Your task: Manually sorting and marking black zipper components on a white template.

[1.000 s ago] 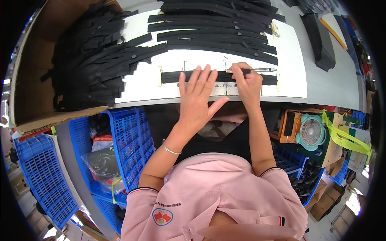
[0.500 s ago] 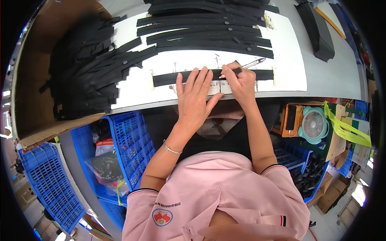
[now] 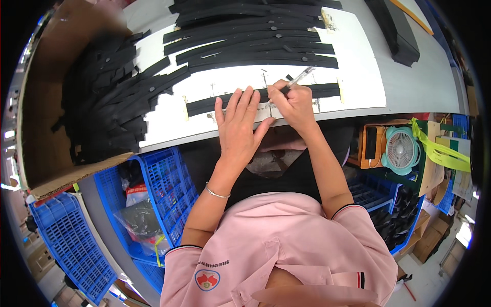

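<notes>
A black fabric strip (image 3: 326, 91) lies crosswise on a white board (image 3: 358, 77) near the table's front edge. My left hand (image 3: 238, 113) rests flat on the strip with fingers spread, pressing its left half. In my right hand (image 3: 295, 105) is a pen (image 3: 306, 73), its clear barrel slanting up to the right. The pen's tip is hidden by my fingers, close to the strip's middle. Drawn marks and pieces of tape show on the board around the strip. Farther off, several more black strips (image 3: 250, 51) lie side by side on the board.
At left, a cardboard box (image 3: 43, 102) on its side holds a heap of black strips (image 3: 102, 97). A long dark block (image 3: 396, 38) lies at the far right. Blue crates (image 3: 166, 179) stand below the table. A small fan (image 3: 401, 148) sits at right.
The view has shifted, so the board and strips appear a little farther left. My right hand still grips the pen at the strip's middle, and my left hand stays flat on the strip.
</notes>
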`<state>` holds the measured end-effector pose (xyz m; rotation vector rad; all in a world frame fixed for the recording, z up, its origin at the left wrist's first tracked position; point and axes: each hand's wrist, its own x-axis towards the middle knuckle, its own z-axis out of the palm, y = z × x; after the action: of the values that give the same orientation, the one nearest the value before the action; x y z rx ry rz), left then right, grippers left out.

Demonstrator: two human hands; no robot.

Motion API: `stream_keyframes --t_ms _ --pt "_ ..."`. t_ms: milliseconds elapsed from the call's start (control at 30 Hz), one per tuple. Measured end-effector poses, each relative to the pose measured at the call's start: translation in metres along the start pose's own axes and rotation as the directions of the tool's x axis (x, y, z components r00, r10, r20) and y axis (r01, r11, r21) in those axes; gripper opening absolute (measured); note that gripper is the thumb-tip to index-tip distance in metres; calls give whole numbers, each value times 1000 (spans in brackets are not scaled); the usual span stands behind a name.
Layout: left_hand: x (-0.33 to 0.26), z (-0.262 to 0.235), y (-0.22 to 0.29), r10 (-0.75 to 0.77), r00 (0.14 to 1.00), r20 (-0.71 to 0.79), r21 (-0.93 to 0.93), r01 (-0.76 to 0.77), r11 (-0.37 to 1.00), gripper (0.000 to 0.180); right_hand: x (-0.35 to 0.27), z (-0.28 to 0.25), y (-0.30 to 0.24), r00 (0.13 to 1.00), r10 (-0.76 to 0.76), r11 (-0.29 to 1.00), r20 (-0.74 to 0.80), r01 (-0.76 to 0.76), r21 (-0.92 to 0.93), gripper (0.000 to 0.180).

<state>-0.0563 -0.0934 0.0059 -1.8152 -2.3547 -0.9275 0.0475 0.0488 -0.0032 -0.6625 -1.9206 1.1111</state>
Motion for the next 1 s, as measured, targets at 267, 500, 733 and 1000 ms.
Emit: stream_keyframes --t_ms 267,500,733,1000 --pt "-1 1 0 -12 999 31 43 11 999 63 -3 -43 -13 981 194 956 -28 -182 230 20" --pt "0 1 0 -23 999 46 24 22 999 60 5 -101 20 941 303 953 -148 -301 33 23" --pt "27 13 36 -5 998 -63 -175 -6 985 47 6 -98 19 948 272 962 -166 -271 31 21" --pt "68 70 63 53 985 -163 -307 -101 946 16 6 -95 18 956 258 966 -140 -259 16 19"
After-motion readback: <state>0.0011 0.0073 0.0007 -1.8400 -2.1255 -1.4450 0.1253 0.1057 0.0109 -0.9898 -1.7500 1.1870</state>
